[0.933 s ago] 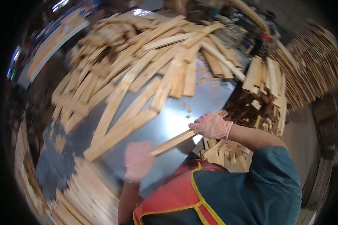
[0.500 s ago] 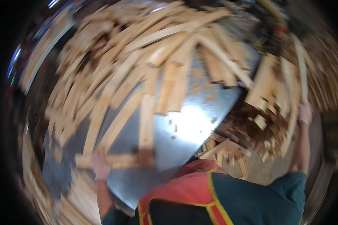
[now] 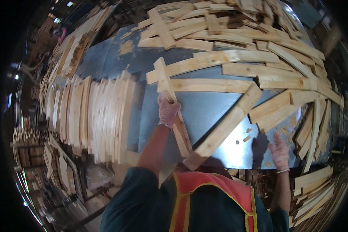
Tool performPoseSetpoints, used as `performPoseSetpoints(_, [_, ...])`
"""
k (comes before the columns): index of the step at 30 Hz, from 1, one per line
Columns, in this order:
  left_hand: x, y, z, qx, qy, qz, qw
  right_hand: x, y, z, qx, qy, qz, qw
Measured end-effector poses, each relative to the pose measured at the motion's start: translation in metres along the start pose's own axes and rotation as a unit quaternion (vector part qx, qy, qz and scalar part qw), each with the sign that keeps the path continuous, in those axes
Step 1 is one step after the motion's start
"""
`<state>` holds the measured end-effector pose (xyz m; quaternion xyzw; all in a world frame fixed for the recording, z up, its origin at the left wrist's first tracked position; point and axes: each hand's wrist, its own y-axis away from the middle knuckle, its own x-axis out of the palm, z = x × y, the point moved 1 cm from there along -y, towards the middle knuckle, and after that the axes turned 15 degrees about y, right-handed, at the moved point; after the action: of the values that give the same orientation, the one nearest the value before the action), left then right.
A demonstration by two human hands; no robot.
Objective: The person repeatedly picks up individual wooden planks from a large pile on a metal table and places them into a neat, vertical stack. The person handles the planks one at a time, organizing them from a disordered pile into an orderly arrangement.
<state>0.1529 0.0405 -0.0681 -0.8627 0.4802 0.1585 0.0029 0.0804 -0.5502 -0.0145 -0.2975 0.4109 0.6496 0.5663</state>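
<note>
The left hand (image 3: 168, 110), in a pale knit glove, is closed around a long wooden slat (image 3: 172, 104), gripping it about midway along its length. That slat lies on the grey metal tabletop (image 3: 205, 112), running from the upper left of the open patch down toward the person's chest, and its upper end lies across another plank (image 3: 220, 58) that stretches off to the right. Just to the right, a thicker board (image 3: 224, 125) lies diagonally, its near end close beside the lower end of the held slat, so the two form a V opening away from the person.

The right hand (image 3: 279, 152), gloved the same way, is spread open, fingers splayed, holding nothing; it hovers at the near right part of the tabletop, where sawdust and small wood chips (image 3: 246, 137) are scattered. Whether it touches the surface cannot be told.

To the left, a neat row of slats (image 3: 92, 116) stands packed side by side along the table's edge. Beyond the open patch, a loose heap of planks (image 3: 259, 34) covers the far and right side of the table. The person's orange vest (image 3: 212, 197) shows at the bottom of the view.
</note>
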Motion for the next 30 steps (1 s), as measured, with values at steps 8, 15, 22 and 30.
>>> performPoseSetpoints(8, [-0.139,0.05,-0.01,-0.273,0.422,0.13,0.854,0.15,-0.02,0.199,0.264,-0.376,0.074,0.885])
performPoseSetpoints(15, [-0.243,0.05,-0.008,0.132,-0.483,-0.057,0.864,0.21,-0.039,0.259,0.211,-0.52,0.195,0.804])
performPoseSetpoints(22, [-0.243,0.075,-0.018,0.196,-0.39,-0.012,0.9,0.247,-0.021,0.356,0.171,-0.492,0.217,0.826])
performPoseSetpoints(30, [-0.196,0.082,-0.003,-0.149,-0.198,0.14,0.959,0.228,-0.109,0.468,-0.259,-0.184,0.295,0.901])
